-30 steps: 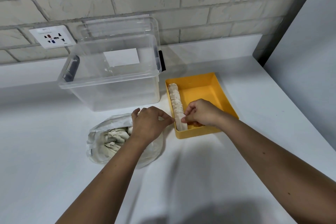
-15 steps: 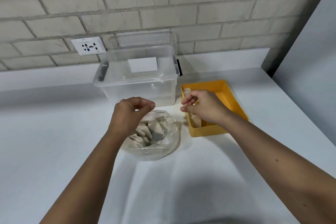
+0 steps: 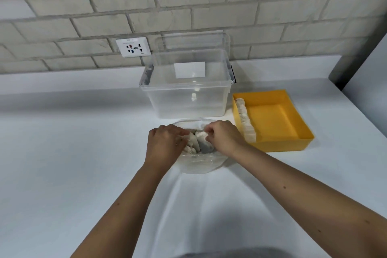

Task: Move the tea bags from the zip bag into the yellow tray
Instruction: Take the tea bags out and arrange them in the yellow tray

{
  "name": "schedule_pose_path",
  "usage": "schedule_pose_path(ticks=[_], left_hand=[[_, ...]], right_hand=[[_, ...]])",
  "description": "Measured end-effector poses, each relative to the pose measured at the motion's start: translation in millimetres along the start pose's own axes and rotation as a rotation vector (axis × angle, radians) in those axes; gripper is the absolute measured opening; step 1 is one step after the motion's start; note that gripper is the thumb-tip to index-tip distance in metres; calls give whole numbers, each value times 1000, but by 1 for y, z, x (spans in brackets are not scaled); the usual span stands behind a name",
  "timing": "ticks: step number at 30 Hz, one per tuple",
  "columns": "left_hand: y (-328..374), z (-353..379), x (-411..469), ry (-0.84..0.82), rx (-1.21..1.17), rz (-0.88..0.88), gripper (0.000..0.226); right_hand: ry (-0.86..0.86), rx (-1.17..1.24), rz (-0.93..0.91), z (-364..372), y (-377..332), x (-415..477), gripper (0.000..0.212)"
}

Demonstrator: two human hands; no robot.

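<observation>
A clear zip bag (image 3: 201, 163) lies open on the white counter, with several pale tea bags (image 3: 195, 140) inside. My left hand (image 3: 165, 142) is at the bag's left side, its fingers curled in among the tea bags and the bag's edge. My right hand (image 3: 223, 137) reaches into the bag's mouth from the right and pinches a tea bag. To the right stands the yellow tray (image 3: 293, 144), holding a row of tea bags (image 3: 246, 121) lined up along its left wall.
A clear plastic storage box (image 3: 188, 92) stands behind the zip bag, its lid leaning against the brick wall. A wall socket (image 3: 133, 46) is at the back left. A grey wall panel (image 3: 368, 65) bounds the counter on the right.
My right hand has left the yellow tray and moved left into the zip bag. My left hand has dropped onto the bag's left side. The camera view has shifted.
</observation>
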State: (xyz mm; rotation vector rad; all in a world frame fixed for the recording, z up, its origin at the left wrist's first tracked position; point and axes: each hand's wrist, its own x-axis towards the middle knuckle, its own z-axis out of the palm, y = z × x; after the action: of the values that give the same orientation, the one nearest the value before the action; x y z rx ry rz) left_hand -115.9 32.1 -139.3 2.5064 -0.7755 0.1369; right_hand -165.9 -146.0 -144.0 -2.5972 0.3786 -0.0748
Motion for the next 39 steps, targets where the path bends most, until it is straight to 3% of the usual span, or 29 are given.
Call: schedule_pose_path(ticks=[4, 8, 13, 20, 25, 28, 31, 35, 39], left_hand=[[-5, 9, 3, -1, 89, 31, 24], [-5, 12, 7, -3, 121, 37, 23], [1, 16, 12, 16, 186, 56, 29], [4, 15, 16, -25, 249, 29, 8], [7, -2, 19, 40, 26, 3, 9], [16, -11, 22, 77, -121, 37, 4], [29, -16, 24, 52, -321, 36, 5], [50, -12, 28, 1, -445, -7, 9], [66, 3, 34, -32, -505, -15, 7]], right_hand=[[10, -195, -4, 9, -7, 4, 23], [-7, -216, -23, 13, -6, 5, 20], [-30, -93, -11, 10, -1, 3, 9], [-37, 234, 57, -5, 9, -5, 20], [-79, 503, 141, -29, 17, -12, 41], [-90, 599, 141, -52, 19, -15, 32], [-23, 590, 114, -77, 24, -15, 10], [103, 482, 109, -104, 52, -13, 7], [-2, 418, 161, -108, 86, -19, 9]])
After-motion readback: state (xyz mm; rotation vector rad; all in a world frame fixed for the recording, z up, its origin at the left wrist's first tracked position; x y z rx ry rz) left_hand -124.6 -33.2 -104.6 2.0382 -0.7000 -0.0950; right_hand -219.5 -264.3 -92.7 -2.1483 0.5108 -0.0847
